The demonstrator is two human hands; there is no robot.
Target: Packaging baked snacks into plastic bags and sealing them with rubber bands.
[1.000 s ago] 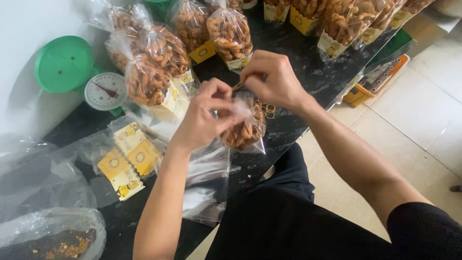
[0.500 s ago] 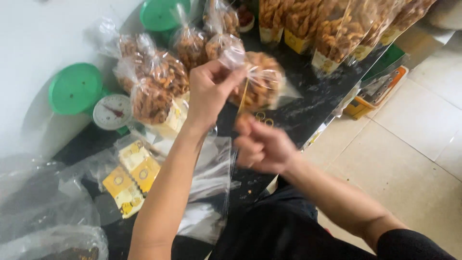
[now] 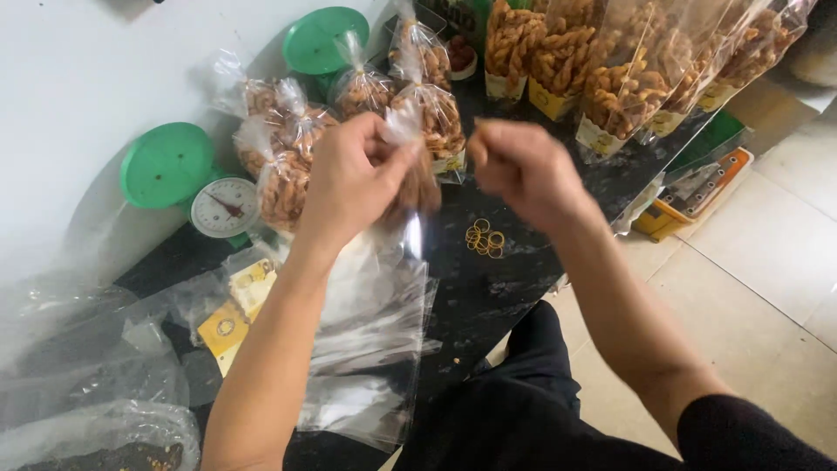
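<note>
Above the dark speckled counter (image 3: 514, 288), the left hand (image 3: 353, 179) is pinching the gathered neck of a crinkly clear snack bag (image 3: 418, 187) of brown twisted sticks, lifting it. The right hand (image 3: 519, 166) is hovering beside it, fingers curled; whether it grips anything is unclear. Thin yellow rubber bands (image 3: 485, 238) are lying below.

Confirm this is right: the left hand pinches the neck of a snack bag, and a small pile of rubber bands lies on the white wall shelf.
Not quite. The left hand does pinch the neck of a snack bag, but the rubber bands lie on the dark counter, below the right hand, not on a white shelf. The head view shows this.
</note>
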